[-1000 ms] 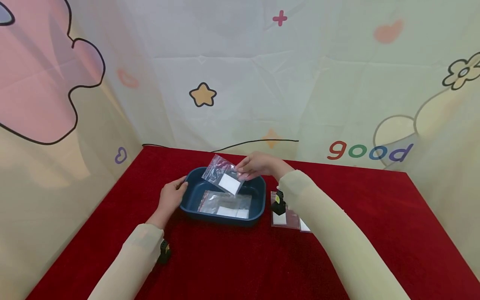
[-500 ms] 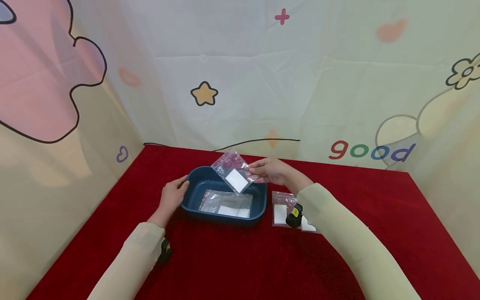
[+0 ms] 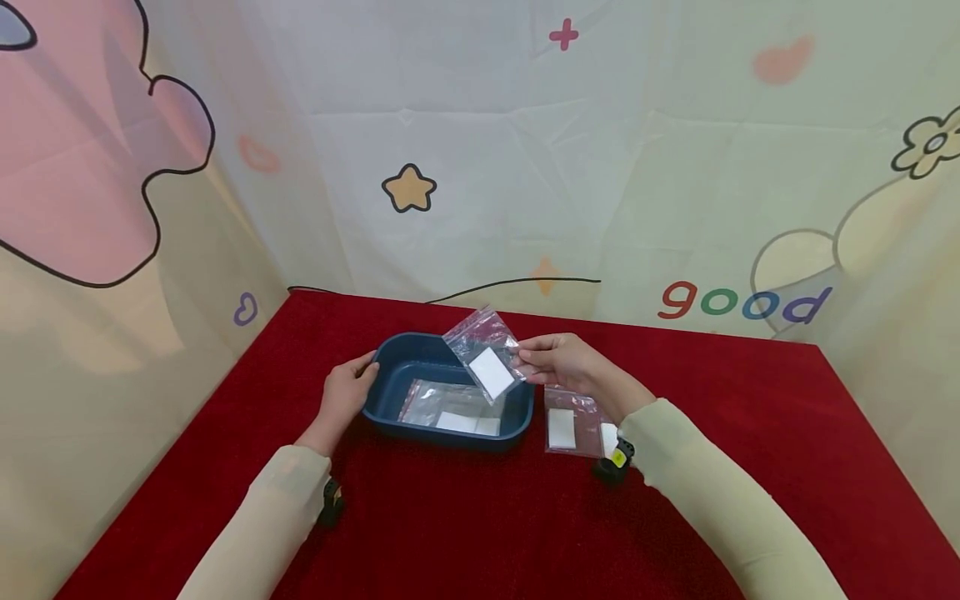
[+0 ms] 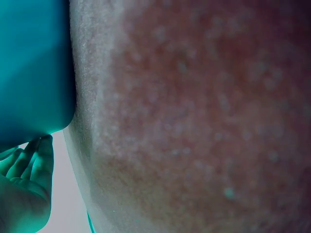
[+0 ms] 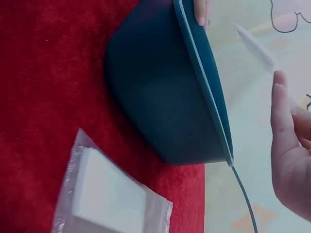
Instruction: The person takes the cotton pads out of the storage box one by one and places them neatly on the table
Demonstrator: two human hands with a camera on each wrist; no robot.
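A blue plastic basin point(image 3: 390, 421) sits on the red cloth. My left hand point(image 3: 347, 396) grips its left end, thumb over the rim; in the left wrist view the fingers point(image 4: 43, 160) lie against the basin wall. My right hand point(image 3: 562, 362) pinches a clear zip-lock bag point(image 3: 480, 337) with a white block inside, tilted above the basin's right side. In the right wrist view this bag appears nearly edge-on past the fingertips. More zip-lock bags point(image 3: 427, 400) with white pieces lie inside the basin, overlapping.
Right of the basin, zip-lock bags point(image 3: 585, 417) with white pieces lie on the red cloth point(image 3: 465, 525), partly behind my right wrist. A printed curtain point(image 3: 487, 167) closes off the back and sides.
My right hand has moved to the right with its zip-lock bag, from over the basin's middle to its right end. My left hand and the basin stay in place.
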